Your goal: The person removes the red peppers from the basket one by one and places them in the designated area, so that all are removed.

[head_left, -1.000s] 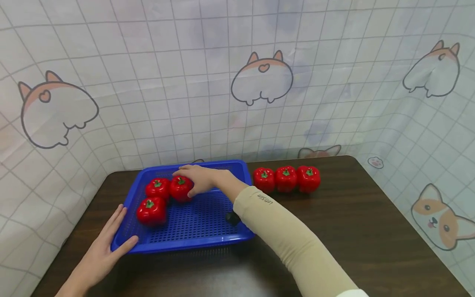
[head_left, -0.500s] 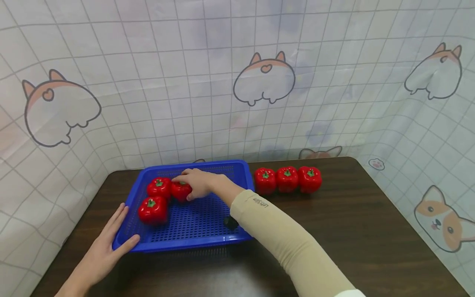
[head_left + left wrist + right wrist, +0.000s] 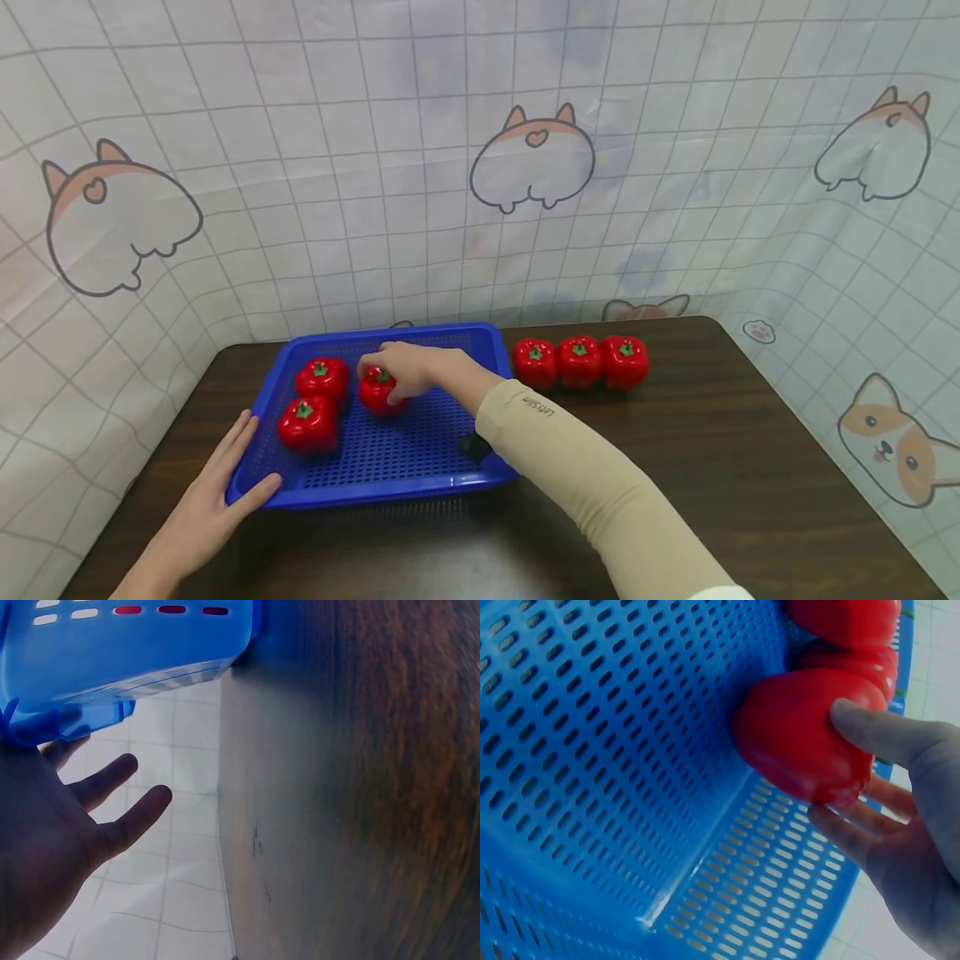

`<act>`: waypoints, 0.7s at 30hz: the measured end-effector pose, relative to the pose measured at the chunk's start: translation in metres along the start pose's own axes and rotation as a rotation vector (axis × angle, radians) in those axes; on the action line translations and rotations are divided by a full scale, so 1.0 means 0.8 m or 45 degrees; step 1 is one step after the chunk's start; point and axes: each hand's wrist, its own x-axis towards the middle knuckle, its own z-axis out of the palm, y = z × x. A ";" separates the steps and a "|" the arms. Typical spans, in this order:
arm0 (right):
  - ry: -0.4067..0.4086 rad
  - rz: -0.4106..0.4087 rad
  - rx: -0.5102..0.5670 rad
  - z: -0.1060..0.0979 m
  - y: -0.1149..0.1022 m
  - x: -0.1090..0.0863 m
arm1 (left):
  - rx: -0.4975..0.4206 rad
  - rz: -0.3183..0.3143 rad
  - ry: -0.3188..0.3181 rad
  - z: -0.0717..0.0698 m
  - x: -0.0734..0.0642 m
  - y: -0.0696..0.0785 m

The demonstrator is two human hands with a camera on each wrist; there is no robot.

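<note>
Gripping a glossy red bell pepper (image 3: 378,395), the right hand (image 3: 412,367) reaches down into a blue basket (image 3: 360,498), its thumb on one side of the pepper and its fingers round the other. The pepper sits right under that palm with its stem end up; whether its base touches the basket floor cannot be told. The left hand (image 3: 202,493) is spread wide with straight fingers, lying against the basket's left side, its thumb over the near edge by the corner.

Between the two hands, inside the basket, lie a farther pepper (image 3: 321,377) and a nearer pepper (image 3: 306,425), one behind the other; in the head view a narrow strip of blue parts them from the held one.

From below the right hand, bare mesh floor stretches toward the near edge and rightward under the forearm. The far rim runs just beyond the right knuckles, and the right rim passes beneath the forearm. Outside it, to the right of the right hand, a row of three peppers (image 3: 579,363) stands side by side on the dark table (image 3: 720,450), whose open surface spreads to the right of the forearm.

The peppers are smooth, blocky and lobed, with green stems. Oblong slots pierce the plastic basket. A beige sleeve (image 3: 592,475) covers the right forearm; beyond both hands hangs a creased, grid-printed cloth (image 3: 360,183).
</note>
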 end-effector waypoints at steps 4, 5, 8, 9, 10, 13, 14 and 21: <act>-0.051 -0.040 -0.028 -0.007 0.002 -0.009 | -0.006 0.002 0.003 0.001 0.000 0.001; -0.059 -0.049 -0.030 -0.009 0.003 -0.011 | -0.005 0.003 0.005 0.001 0.000 0.001; -0.072 -0.040 -0.016 -0.015 0.004 -0.018 | -0.002 0.007 0.009 0.001 0.000 0.000; -0.074 -0.033 -0.010 -0.017 0.004 -0.021 | -0.001 0.008 0.010 0.002 -0.001 0.000; -0.078 -0.029 -0.001 -0.019 0.004 -0.023 | 0.002 0.008 0.010 0.001 -0.001 0.000; -0.090 -0.027 0.007 -0.024 0.001 -0.029 | 0.002 0.008 0.013 0.001 -0.001 -0.001; -0.093 -0.033 0.005 -0.025 0.000 -0.031 | 0.003 0.007 0.015 0.000 -0.002 -0.001; -0.081 -0.066 -0.053 -0.037 -0.006 -0.053 | 0.016 -0.002 0.015 0.002 -0.001 -0.001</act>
